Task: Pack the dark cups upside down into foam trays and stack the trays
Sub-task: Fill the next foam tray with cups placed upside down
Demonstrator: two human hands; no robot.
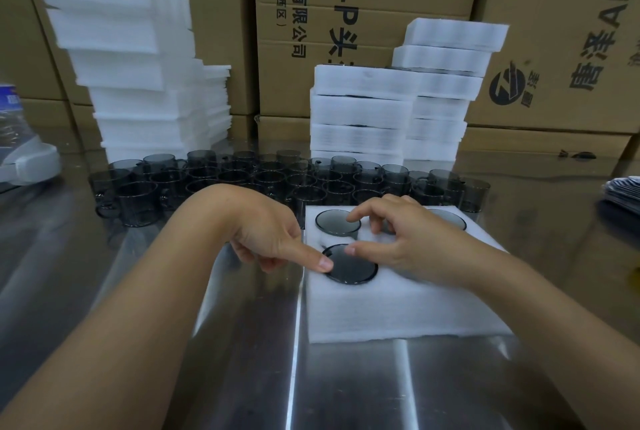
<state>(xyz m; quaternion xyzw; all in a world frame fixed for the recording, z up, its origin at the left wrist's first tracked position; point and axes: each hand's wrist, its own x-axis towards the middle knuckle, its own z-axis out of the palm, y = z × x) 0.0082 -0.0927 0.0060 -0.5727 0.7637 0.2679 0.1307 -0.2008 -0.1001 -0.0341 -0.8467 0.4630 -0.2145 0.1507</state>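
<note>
left hand and right hand, fingers loose, touch the base-up cup in the tray.

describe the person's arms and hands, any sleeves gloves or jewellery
The left forearm and right forearm are bare as far as the frame shows, with no sleeves in view. The left hand and right hand wear no gloves, and no rings, watch or wristband show. The visible fingernails look short and unpainted.

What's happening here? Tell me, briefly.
A person is packing cups upside down into a foam tray on a metal table. The left hand and right hand each touch the near cup, seated in its hole. Behind it wait loose cups; filled trays are stacked beyond.
</note>
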